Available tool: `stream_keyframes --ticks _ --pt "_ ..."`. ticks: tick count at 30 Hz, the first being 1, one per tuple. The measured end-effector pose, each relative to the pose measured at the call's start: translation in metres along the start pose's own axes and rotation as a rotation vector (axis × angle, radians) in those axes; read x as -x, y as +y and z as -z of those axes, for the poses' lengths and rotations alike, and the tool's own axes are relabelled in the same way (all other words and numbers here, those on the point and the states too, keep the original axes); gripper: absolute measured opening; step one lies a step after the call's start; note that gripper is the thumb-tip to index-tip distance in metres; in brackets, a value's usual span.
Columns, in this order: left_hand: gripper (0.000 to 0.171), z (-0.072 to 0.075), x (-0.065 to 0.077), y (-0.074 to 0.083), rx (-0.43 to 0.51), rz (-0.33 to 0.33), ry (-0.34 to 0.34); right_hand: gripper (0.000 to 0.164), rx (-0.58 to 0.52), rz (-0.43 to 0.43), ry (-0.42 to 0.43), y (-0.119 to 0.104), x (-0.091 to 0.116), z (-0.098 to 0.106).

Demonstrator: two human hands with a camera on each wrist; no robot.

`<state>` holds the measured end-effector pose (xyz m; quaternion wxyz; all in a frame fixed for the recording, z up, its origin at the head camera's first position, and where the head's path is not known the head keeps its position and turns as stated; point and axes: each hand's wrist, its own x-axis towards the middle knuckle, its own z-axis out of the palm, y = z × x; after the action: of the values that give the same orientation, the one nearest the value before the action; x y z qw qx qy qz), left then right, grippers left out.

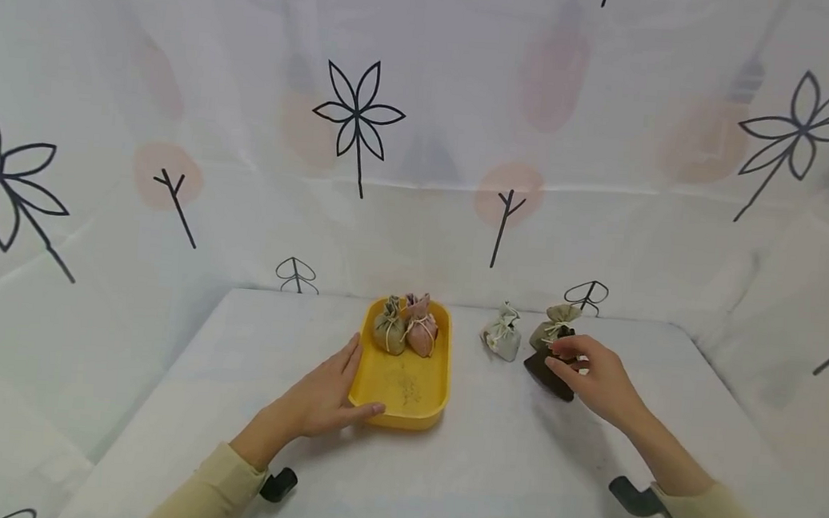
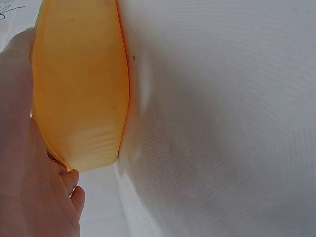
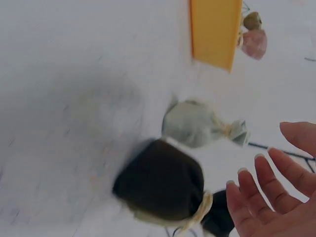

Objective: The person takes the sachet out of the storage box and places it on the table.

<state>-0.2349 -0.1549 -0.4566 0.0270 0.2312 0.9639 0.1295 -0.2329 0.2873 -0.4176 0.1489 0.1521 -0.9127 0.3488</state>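
Observation:
My left hand (image 1: 326,393) rests against the yellow tray (image 1: 441,389), fingers straight along its left side and thumb over the near rim. In the left wrist view, that hand lies at the tray's orange-looking outer wall (image 2: 84,84). A dark drawstring pouch (image 1: 549,374), tied with pale cord, is tilted in front of an olive pouch (image 1: 562,316). My right hand (image 1: 597,376) is at the dark pouch's neck. In the right wrist view, its fingers (image 3: 269,182) are spread beside the tied top, the thumb apart, nothing between them.
A grey-green pouch (image 1: 505,333) stands between the tray and the dark pouch. Inside the tray's far end sit a green pouch (image 1: 389,329) and pink cloth pouches (image 1: 421,332). White cloth (image 1: 416,235) with plant drawings rises behind the white table (image 1: 486,473).

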Motion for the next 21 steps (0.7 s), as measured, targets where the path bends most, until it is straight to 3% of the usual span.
stream_keyframes --ticks 11,21 --pt "0.115 -0.002 0.0 0.001 -0.013 0.001 0.001 0.029 -0.089 0.087 -0.076 -0.038 -0.035 -0.046" --pt "0.114 0.001 0.0 0.001 -0.006 0.006 -0.006 0.038 -0.135 0.072 -0.151 -0.072 -0.069 -0.086"
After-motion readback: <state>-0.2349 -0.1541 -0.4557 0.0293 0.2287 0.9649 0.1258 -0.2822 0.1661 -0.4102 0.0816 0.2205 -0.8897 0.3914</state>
